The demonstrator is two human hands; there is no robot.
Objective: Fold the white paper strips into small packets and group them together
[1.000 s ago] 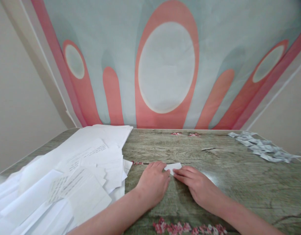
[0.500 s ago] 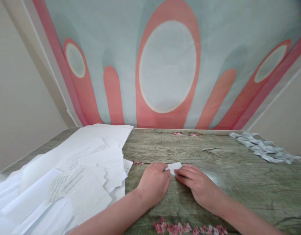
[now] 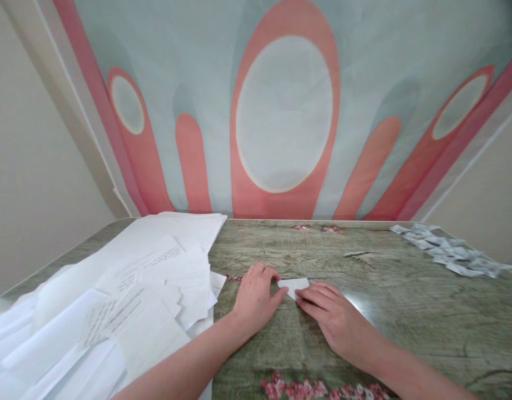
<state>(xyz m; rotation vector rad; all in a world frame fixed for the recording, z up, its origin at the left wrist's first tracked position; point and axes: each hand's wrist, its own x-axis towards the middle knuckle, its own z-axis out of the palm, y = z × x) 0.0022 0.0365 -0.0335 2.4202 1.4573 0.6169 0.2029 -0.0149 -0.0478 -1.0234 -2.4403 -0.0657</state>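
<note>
A small piece of folded white paper [image 3: 296, 284] lies on the wood-patterned table between my hands, its upper edge straight and its lower part narrowing to a point. My left hand [image 3: 257, 295] has its thumb and curled index finger around the paper's left corner, with a gap between them. On the other side, my right hand [image 3: 333, 314] holds the paper's right part down, its fingertips pressed together over it. The tips of some fingers are partly hidden behind the hands.
Loose white sheets and cut pieces, some printed, form a large pile of paper [image 3: 155, 311] on the left. Several folded paper pieces [image 3: 451, 250] lie at the far right. The table [image 3: 426, 322] meets a patterned backdrop [image 3: 284, 205] at its far edge.
My left hand has shifted slightly away from me and left, its fingers lifting off more of the paper. The paper's folded upper strip shows more fully. My right hand barely moved.
</note>
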